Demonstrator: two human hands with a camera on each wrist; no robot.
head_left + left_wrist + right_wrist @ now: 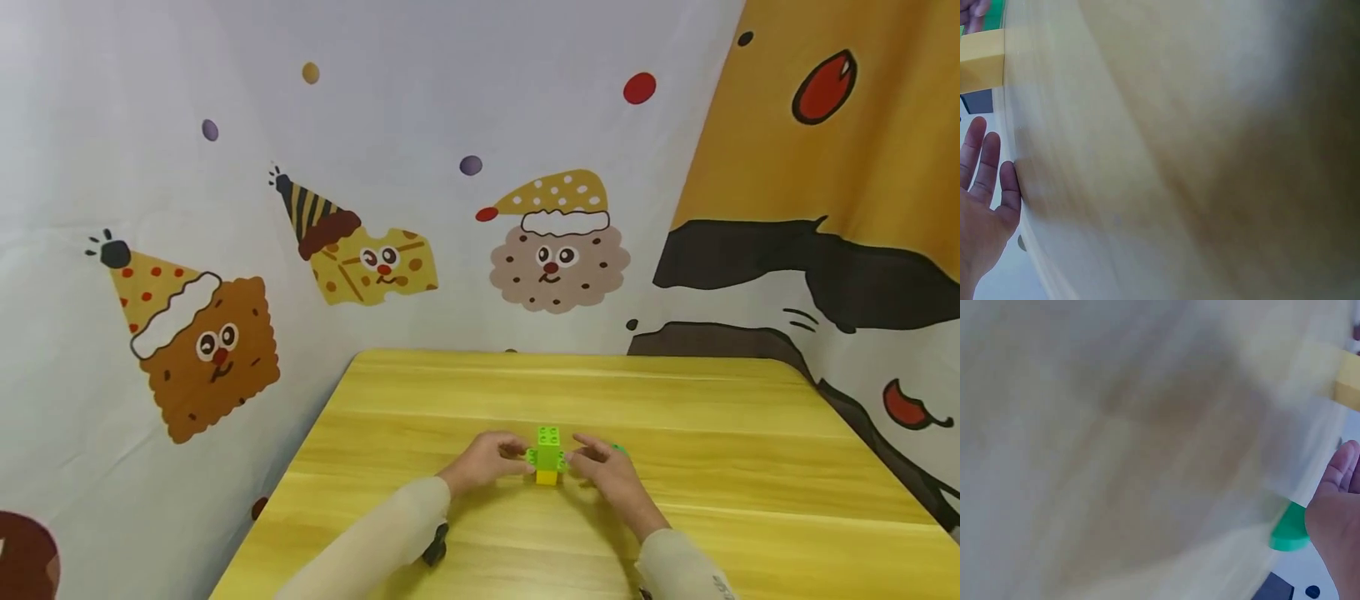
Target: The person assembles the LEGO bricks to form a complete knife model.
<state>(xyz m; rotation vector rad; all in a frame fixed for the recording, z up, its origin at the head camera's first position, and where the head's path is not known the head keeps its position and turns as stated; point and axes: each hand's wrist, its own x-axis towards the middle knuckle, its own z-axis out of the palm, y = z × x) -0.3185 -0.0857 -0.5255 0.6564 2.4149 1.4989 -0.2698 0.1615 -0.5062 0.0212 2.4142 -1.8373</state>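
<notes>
A small toy block stack (548, 455) stands upright on the table, light green on top with studs, a small light green piece on either side. Its base is a yellow block (982, 62). On the stack's left side my left hand (489, 460) is held with fingers extended, showing straight fingers in the left wrist view. My right hand (609, 477) flanks the other side, its fingertips close to the side piece; whether they touch it I cannot tell. Partly hidden behind the right hand lies a darker green rounded piece (1289, 530).
The wood-grained table (420, 392) runs back to a cloth wall (420, 108) printed with cartoon snacks. A yellow and black patterned cloth (810, 183) hangs at the right. A dark strap piece (436, 545) shows under the left sleeve.
</notes>
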